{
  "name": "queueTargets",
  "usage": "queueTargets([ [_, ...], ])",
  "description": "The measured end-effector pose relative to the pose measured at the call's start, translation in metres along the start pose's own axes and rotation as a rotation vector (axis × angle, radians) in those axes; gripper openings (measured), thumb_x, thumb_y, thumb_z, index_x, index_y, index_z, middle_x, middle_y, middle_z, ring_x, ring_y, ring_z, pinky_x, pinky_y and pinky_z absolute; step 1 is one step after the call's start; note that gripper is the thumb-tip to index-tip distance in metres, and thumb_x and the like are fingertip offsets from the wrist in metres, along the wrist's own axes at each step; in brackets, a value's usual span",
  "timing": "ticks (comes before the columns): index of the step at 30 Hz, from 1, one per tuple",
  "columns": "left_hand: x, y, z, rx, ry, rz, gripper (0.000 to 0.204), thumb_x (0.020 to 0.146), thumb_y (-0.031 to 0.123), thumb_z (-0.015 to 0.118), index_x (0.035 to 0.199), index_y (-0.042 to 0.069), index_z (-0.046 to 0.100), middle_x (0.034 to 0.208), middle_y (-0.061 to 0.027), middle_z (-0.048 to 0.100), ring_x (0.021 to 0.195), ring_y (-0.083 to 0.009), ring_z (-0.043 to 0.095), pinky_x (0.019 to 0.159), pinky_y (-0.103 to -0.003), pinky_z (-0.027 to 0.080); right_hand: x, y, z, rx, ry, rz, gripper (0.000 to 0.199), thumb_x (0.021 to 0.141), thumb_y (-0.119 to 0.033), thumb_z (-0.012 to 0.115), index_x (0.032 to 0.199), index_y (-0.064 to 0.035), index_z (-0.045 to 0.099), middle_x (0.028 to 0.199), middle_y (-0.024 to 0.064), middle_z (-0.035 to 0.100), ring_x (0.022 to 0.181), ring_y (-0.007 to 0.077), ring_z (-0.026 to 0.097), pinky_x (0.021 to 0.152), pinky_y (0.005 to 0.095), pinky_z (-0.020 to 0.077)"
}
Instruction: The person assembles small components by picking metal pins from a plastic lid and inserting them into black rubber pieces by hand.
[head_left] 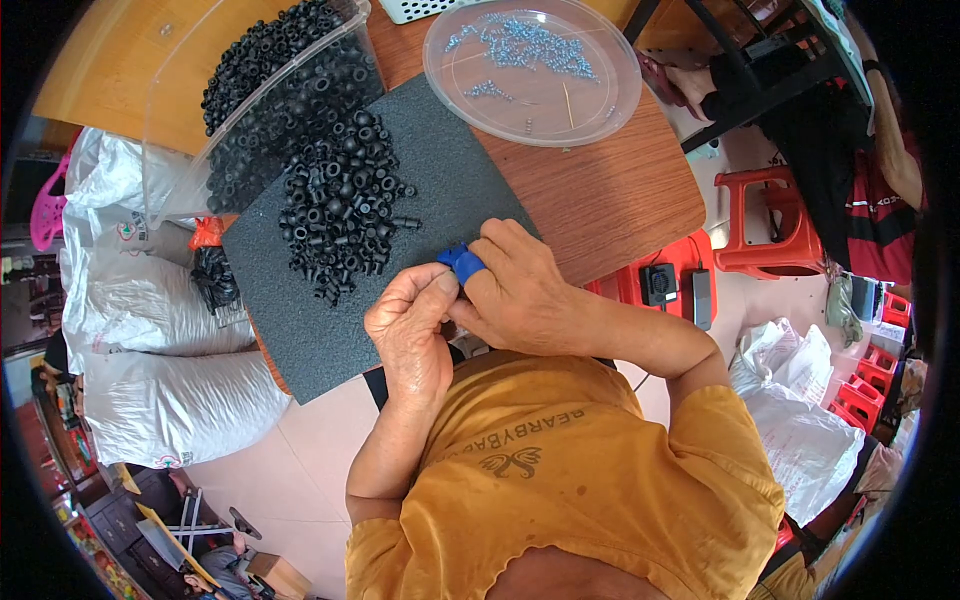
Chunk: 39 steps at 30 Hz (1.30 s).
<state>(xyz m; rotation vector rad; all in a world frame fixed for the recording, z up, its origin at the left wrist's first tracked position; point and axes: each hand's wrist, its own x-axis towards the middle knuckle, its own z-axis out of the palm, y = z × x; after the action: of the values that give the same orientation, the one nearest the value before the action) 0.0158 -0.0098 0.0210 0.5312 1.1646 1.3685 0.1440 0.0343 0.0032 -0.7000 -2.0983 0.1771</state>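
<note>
Centre: left hand (415,320), right hand (525,290), fingertips together, cannot tell on what | amount done unclear | many small black parts (345,205) loose, upper left

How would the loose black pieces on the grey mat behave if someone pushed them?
The black pieces would probably scatter or roll, being rounded and loosely heaped. They are likely light: many show hollow centres. The grey mat looks rough, possibly slowing them.

there's one mat (455,165), one clear tub (285,85), one round tray (480,115).
</note>
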Motion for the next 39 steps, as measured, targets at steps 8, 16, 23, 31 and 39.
queueTargets([
  [8,-0.001,0.009,-0.001,-0.043,-0.037,-0.05,0.014,0.086,0.009,0.058,0.089,-0.003,0.063,0.068,-0.0034,0.061,0.053,-0.0077,0.051,0.049,-0.02,0.041,0.001,0.003,-0.001,0.001,0.019,-0.018,0.026,0.06,-0.014,0.068,0.059,-0.0037,0.045,0.061,0.0113,0.042,0.061,0.026,0.042,0.052,0.0361,0.0344],
  [16,-0.003,0.007,-0.012,0.064,-0.163,-0.139,0.023,0.09,0.015,0.054,0.09,-0.007,0.061,0.068,-0.0097,0.062,0.054,-0.0133,0.057,0.053,-0.024,0.048,-0.004,0.006,0.0,-0.001,0.001,-0.032,0.026,0.06,-0.015,0.067,0.059,-0.0038,0.044,0.06,0.0114,0.041,0.061,0.0257,0.042,0.052,0.0359,0.0344],
  [23,-0.007,-0.001,-0.011,0.207,-0.14,0.036,0.026,0.09,0.015,0.055,0.096,-0.009,0.061,0.07,-0.0091,0.063,0.054,-0.0104,0.054,0.051,-0.023,0.046,-0.001,0.005,-0.006,-0.005,-0.097,-0.091,0.023,0.054,-0.016,0.064,0.057,-0.004,0.044,0.059,0.0113,0.041,0.062,0.0253,0.043,0.053,0.0359,0.0341],
  [31,-0.007,-0.012,-0.012,0.329,-0.161,0.214,0.021,0.09,0.011,0.054,0.098,-0.007,0.062,0.07,-0.0064,0.062,0.053,-0.0074,0.051,0.049,-0.02,0.044,-0.001,0.006,-0.006,-0.023,-0.156,-0.144,0.028,0.049,-0.011,0.061,0.059,-0.0046,0.036,0.063,0.0141,0.04,0.062,0.0271,0.042,0.051,0.0379,0.0349],
  [39,-0.002,0.003,-0.015,0.311,-0.192,0.128,0.019,0.089,0.01,0.055,0.092,-0.008,0.063,0.067,-0.007,0.062,0.054,-0.0085,0.054,0.049,-0.021,0.045,0.002,0.008,-0.006,-0.003,-0.153,-0.093,0.023,0.058,-0.019,0.062,0.057,-0.0035,0.045,0.058,0.0122,0.045,0.059,0.0244,0.044,0.052,0.0362,0.0355],
])
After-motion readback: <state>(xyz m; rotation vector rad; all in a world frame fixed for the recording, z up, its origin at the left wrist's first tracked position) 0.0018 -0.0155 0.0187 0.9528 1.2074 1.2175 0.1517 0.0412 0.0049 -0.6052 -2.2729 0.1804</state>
